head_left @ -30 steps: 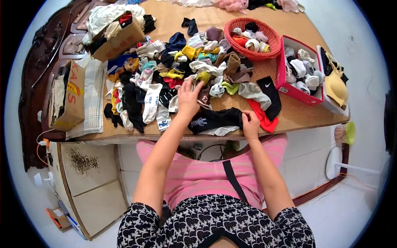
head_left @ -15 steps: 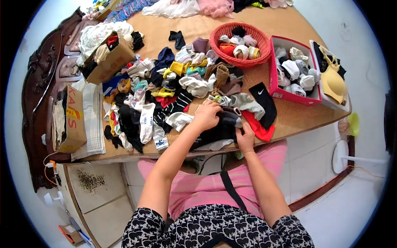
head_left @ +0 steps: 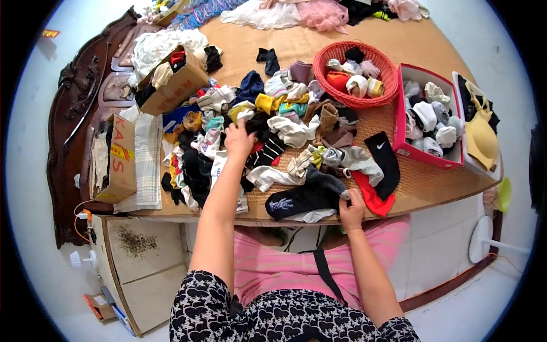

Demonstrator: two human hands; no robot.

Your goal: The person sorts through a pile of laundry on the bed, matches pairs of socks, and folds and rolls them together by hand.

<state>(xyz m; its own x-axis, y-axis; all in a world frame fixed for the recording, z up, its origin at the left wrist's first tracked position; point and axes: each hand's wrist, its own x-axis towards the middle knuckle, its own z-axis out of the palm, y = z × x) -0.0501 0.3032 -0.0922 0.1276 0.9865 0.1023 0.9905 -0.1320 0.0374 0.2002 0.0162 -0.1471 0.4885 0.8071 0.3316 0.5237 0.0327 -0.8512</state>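
My right hand (head_left: pixel 351 212) pinches the grey end of a black sock (head_left: pixel 307 198) at the bed's near edge. That sock lies flat, with a pale print toward its left end. My left hand (head_left: pixel 239 139) is over the sock pile, fingers apart, its fingertips at a yellow-and-white sock (head_left: pixel 241 110). Left of its wrist lies a black bundle (head_left: pixel 196 165); to its right is a black striped sock (head_left: pixel 266 151). Close to my right hand are a red sock (head_left: pixel 373 194), a light grey sock (head_left: pixel 363 164) and a black sock with a white swoosh (head_left: pixel 384 162).
A red basket (head_left: pixel 322 77) and a pink box (head_left: pixel 401 122) hold rolled socks. Beside the box, a beige bra (head_left: pixel 482 139) rests in a white container. Cardboard boxes (head_left: pixel 122 162) stand at the left by the carved headboard (head_left: pixel 71 108). Dresses (head_left: pixel 262 14) lie at the far side.
My left hand has left the black sock and moved left and away from me into the pile. My right hand keeps its pinch on the sock. The view has shifted slightly.
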